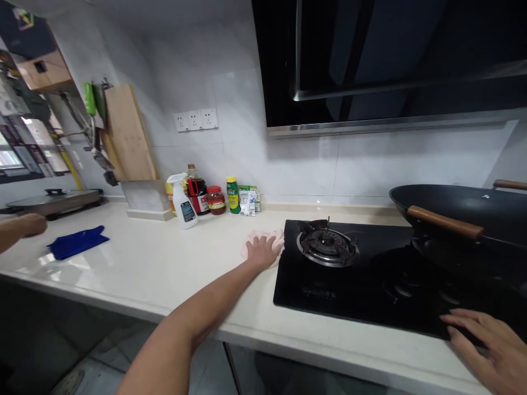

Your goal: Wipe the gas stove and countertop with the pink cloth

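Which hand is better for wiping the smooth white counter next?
Probably the left hand: it's on the crumpled pale-pink cloth on the counter. The right hand, near the flat black stove, shows no cloth.

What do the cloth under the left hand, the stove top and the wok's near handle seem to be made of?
Cloth: soft matte fabric, bunched in folds. Stove top: probably glossy black glass, from its flat, smooth sheen; perhaps coated metal. Handle: likely smooth wood, from its warm brown colour.

- The cloth (pixel 279 239) is looking pale pink.
- The tabletop (pixel 156 263) is showing creamy white.
- The cooktop (pixel 296 285) is showing black.
- The wok handles (pixel 447 221) are showing brown.
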`<state>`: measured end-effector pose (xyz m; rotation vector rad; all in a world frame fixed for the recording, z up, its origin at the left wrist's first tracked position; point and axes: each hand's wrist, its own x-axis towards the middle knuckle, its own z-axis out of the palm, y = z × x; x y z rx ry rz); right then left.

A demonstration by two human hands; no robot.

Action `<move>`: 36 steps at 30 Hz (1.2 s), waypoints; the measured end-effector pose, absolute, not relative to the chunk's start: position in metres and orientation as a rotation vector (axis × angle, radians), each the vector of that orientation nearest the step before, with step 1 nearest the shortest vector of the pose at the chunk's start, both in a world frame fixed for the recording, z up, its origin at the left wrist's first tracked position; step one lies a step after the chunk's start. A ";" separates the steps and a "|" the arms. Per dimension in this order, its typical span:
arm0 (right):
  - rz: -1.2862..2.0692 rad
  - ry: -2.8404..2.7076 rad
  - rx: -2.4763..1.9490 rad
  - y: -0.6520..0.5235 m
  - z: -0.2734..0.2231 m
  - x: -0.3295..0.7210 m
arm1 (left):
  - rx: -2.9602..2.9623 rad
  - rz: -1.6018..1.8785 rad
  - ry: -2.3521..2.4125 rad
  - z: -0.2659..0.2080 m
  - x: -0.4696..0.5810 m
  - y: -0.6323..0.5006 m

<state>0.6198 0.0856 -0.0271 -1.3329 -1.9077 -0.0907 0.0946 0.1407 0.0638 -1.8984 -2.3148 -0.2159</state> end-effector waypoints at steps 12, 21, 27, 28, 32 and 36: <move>-0.164 -1.988 -1.624 0.085 -0.020 0.611 | -2.087 -0.236 -2.082 0.064 0.094 -0.034; -0.205 -1.978 -1.528 0.093 -0.030 0.616 | -1.698 -0.340 -2.315 0.059 0.001 -0.089; -0.230 -1.984 -1.529 0.098 -0.035 0.618 | -1.110 -0.543 -2.295 0.041 -0.055 -0.111; -0.241 -1.994 -1.528 0.098 -0.034 0.617 | -1.051 -0.584 -2.289 0.039 -0.055 -0.113; -0.236 -2.063 -1.575 0.093 -0.025 0.615 | -0.893 -0.711 -2.420 0.040 -0.032 -0.114; -0.173 -2.064 -1.632 0.089 -0.016 0.610 | -0.870 -0.791 -2.525 0.038 0.009 -0.112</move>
